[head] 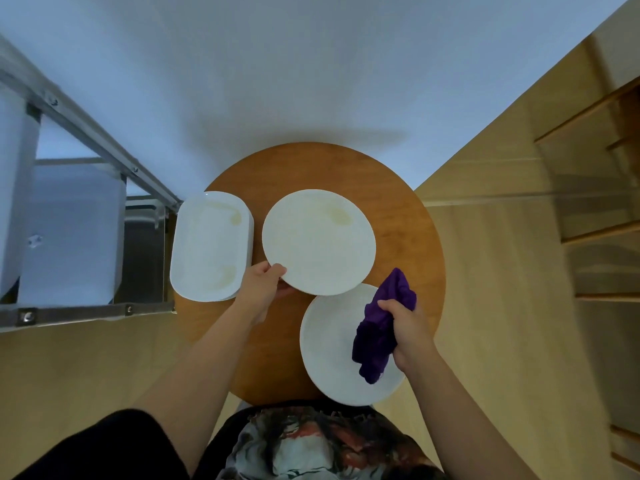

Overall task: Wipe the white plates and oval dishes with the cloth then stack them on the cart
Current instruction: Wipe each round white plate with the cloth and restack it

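My left hand (262, 285) grips the near-left rim of a round white plate (318, 240), held lifted over the round wooden table (408, 220); a faint yellowish smear marks its far side. My right hand (408, 329) holds a bunched purple cloth (379, 334) above a second round white plate (329, 351) that lies at the table's near edge. A stack of white oval dishes (209, 247) with yellowish stains sits on the table's left side.
A metal cart (104, 143) with white bins (69, 233) stands to the left of the table. White wall behind. Wooden shelving (595, 202) runs along the right. Light wood floor lies around the table.
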